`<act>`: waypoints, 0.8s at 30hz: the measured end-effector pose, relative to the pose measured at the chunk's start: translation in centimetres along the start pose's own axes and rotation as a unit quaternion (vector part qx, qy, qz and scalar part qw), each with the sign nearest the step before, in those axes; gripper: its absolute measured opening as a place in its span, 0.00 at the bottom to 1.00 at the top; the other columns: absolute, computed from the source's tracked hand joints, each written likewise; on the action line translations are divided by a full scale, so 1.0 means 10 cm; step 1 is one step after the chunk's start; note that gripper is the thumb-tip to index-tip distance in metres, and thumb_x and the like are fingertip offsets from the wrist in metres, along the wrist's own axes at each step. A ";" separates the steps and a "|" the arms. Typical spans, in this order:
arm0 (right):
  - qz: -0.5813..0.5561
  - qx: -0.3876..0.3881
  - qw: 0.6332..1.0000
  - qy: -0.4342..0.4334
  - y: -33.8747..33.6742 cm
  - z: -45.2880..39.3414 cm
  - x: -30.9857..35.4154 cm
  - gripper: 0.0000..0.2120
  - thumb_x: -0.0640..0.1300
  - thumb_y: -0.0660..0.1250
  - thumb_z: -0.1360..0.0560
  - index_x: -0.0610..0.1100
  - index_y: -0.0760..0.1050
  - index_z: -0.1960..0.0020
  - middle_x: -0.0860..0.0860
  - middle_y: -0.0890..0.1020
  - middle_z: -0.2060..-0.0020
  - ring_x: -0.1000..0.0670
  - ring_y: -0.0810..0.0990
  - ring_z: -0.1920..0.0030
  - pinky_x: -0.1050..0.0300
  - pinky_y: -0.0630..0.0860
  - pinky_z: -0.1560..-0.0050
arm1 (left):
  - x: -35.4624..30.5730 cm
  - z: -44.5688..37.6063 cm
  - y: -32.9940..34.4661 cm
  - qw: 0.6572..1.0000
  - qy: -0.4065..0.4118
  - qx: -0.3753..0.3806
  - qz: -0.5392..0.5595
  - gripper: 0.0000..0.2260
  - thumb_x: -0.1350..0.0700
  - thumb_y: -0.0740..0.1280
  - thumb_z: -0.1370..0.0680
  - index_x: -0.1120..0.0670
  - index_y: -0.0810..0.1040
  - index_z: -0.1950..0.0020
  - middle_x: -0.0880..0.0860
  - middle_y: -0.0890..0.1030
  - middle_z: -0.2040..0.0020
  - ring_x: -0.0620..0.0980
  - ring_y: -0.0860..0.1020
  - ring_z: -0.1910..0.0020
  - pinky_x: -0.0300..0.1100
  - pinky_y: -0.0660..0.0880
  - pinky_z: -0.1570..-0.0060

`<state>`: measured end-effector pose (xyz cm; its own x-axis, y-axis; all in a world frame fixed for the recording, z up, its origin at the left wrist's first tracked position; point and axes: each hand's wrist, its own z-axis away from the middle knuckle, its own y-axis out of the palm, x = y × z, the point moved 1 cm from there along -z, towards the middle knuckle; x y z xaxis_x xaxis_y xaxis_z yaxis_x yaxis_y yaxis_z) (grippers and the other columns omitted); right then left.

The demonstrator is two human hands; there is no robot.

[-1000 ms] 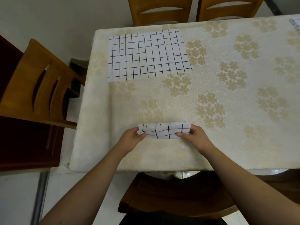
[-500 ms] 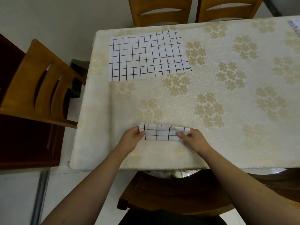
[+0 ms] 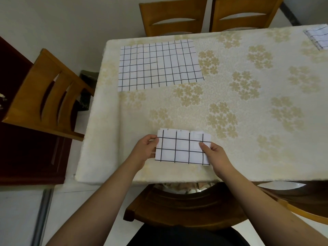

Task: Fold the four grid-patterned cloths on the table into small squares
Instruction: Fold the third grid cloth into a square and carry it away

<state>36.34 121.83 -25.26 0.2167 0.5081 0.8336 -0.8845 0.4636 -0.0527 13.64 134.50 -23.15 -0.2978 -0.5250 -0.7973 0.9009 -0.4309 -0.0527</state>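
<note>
Folded grid cloth (image 3: 182, 148), a layered rectangle, pinched at both ends by left hand (image 3: 144, 150) and right hand (image 3: 214, 154) fingers.

Folded grid cloth (image 3: 182, 148), near table edge

- The folded cloth (image 3: 182, 148) I hold is white with a black grid.
- The flat cloth (image 3: 159, 65) has the same white and black grid.
- My counter (image 3: 248, 107) cover is cream with tan flower clusters.
- The chairs (image 3: 46, 96) are honey-brown wood.
</note>
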 end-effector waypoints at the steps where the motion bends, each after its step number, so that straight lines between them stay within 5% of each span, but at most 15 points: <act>1: 0.003 -0.006 1.000 0.010 -0.03 0.01 -0.02 0.12 0.48 0.66 0.22 0.41 0.81 0.50 0.46 0.86 0.56 0.46 0.85 0.55 0.52 0.81 0.56 | 0.00 0.02 0.03 1.000 -0.002 0.002 -0.008 0.07 0.55 0.63 0.19 0.55 0.77 0.43 0.57 0.82 0.47 0.53 0.83 0.55 0.43 0.79 0.62; 5: 0.021 -0.011 0.999 0.030 -0.16 0.09 -0.05 0.11 0.49 0.66 0.22 0.42 0.81 0.50 0.44 0.86 0.54 0.43 0.84 0.53 0.44 0.80 0.48 | -0.01 0.08 0.13 0.999 -0.010 0.020 -0.023 0.05 0.57 0.66 0.20 0.53 0.78 0.45 0.56 0.82 0.48 0.52 0.83 0.54 0.43 0.79 0.60; 9: 0.007 -0.003 0.999 0.036 -0.30 0.27 -0.05 0.06 0.44 0.66 0.22 0.46 0.80 0.49 0.48 0.86 0.53 0.48 0.85 0.54 0.54 0.80 0.56 | -0.01 0.21 0.23 0.997 -0.004 0.056 -0.055 0.09 0.60 0.68 0.21 0.52 0.77 0.41 0.51 0.82 0.49 0.48 0.83 0.53 0.41 0.80 0.60; 24: -0.089 -0.104 0.990 0.045 -0.60 1.34 -0.19 0.08 0.45 0.63 0.21 0.45 0.78 0.45 0.46 0.84 0.53 0.48 0.83 0.55 0.59 0.78 0.62 | -0.16 0.56 0.54 0.954 -0.019 0.217 -0.206 0.09 0.55 0.63 0.19 0.55 0.75 0.40 0.55 0.82 0.46 0.53 0.82 0.50 0.44 0.81 0.60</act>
<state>35.73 108.32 -19.15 0.4057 0.4637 0.7876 -0.7272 0.6858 -0.0291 17.24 128.85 -18.82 -0.6164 -0.2684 -0.7403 0.4918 -0.8655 -0.0957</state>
